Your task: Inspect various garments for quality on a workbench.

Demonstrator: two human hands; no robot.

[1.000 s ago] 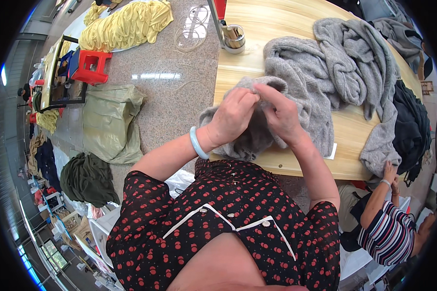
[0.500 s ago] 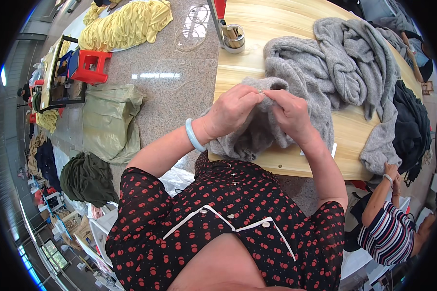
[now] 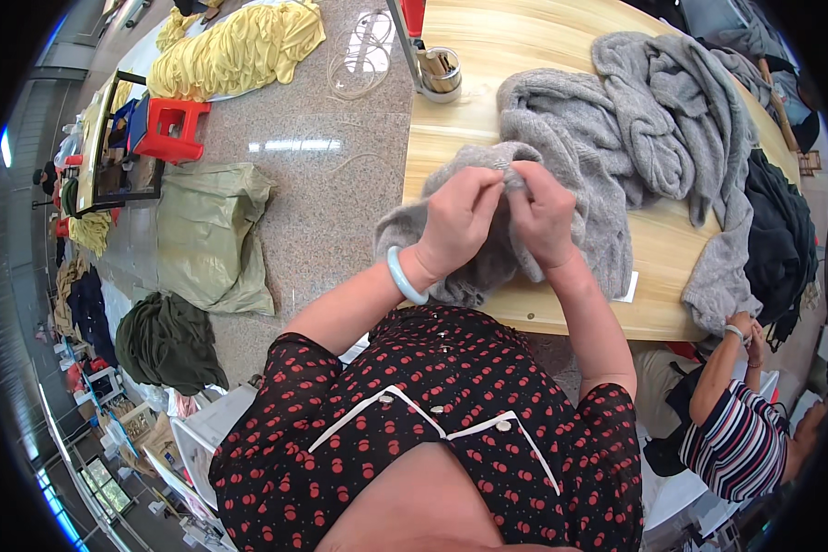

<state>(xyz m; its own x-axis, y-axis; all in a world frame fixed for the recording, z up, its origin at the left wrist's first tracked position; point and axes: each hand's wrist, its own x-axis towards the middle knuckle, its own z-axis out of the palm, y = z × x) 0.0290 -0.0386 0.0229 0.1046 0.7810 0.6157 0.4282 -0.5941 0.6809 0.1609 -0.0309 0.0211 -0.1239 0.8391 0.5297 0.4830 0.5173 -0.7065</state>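
A grey knitted garment [image 3: 446, 172] is bunched up at the near edge of the wooden table. My left hand [image 3: 457, 221] pinches its knit edge, thumb and fingers pressed together. Right beside it my right hand [image 3: 541, 216] grips the same edge, and the fingertips of both hands almost meet. Whether a thread or something small is between the fingertips is too fine to make out. Folds of the garment hang below and behind both hands. More grey knitwear [image 3: 658, 120] lies heaped on the table, beyond my hands and to the right.
A cup of tools [image 3: 440, 78] stands at the wooden table's [image 3: 488, 37] left edge. Dark garments [image 3: 775, 225] lie at the right, near a co-worker in a striped top [image 3: 736, 432] who handles grey knitwear. On the floor are a red stool [image 3: 175, 129] and a green sack [image 3: 213, 230].
My left hand has come slightly lower and inward, its forearm closer to my body. The right hand has turned more upright. The garment's left part now spreads further left.
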